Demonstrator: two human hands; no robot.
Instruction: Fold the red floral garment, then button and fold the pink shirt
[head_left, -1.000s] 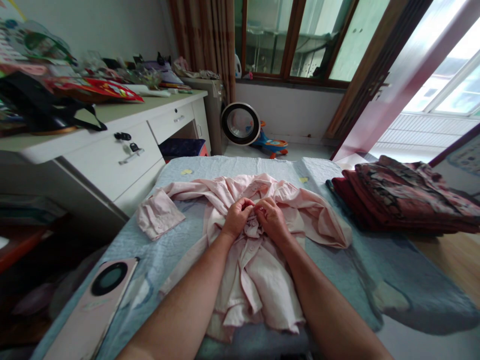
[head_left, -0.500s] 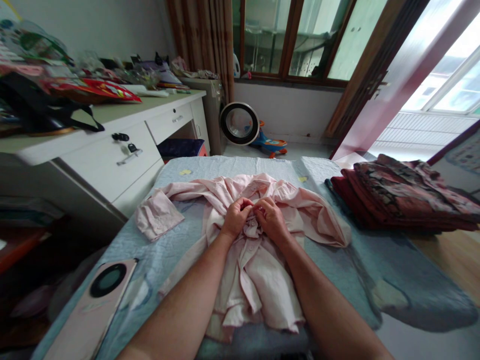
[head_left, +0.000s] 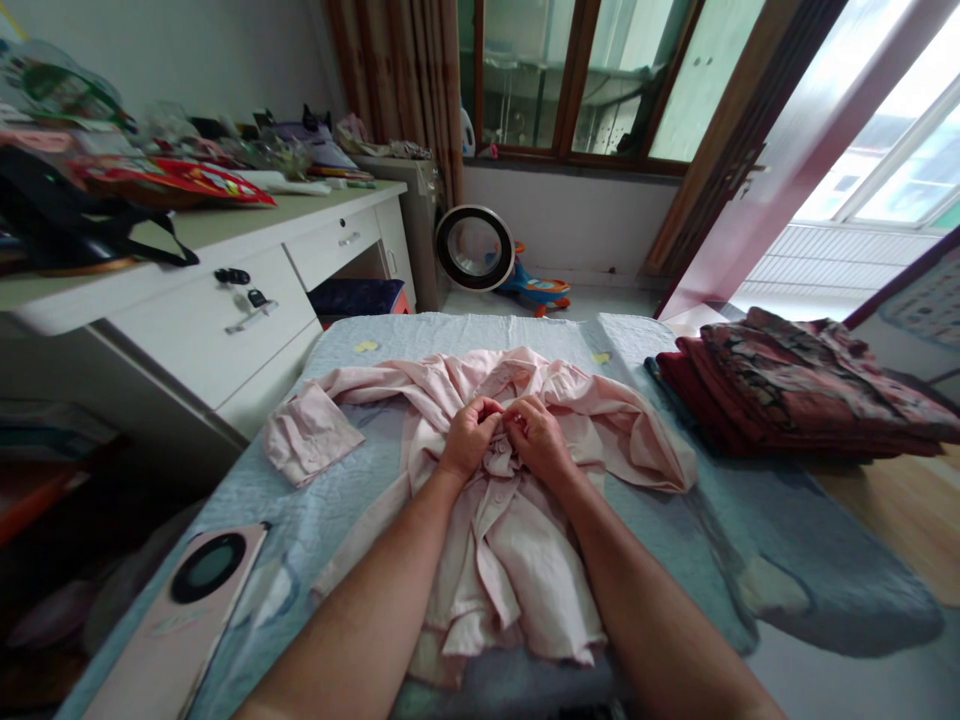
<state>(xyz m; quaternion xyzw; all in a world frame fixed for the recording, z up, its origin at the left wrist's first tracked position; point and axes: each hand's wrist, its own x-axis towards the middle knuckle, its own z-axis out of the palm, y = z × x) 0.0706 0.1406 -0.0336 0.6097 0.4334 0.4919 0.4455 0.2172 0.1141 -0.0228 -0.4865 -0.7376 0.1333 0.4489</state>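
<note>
A pale pink button shirt [head_left: 517,540] lies crumpled on a light blue quilted cover [head_left: 352,500]. My left hand [head_left: 466,440] and my right hand [head_left: 538,438] meet at the middle of the shirt's front. Both pinch the bunched fabric near the button placket, knuckles almost touching. One sleeve with its cuff [head_left: 311,440] stretches out to the left. The other sleeve drapes to the right.
A stack of folded dark red and patterned clothes [head_left: 795,385] sits at the right. A pink phone [head_left: 176,620] lies at the near left corner of the cover. A white desk with drawers [head_left: 225,310] stands left, cluttered on top. A round fan [head_left: 471,248] is on the floor beyond.
Both hands stay pinched on the shirt's front with only small finger motion. The view has shifted slightly.
</note>
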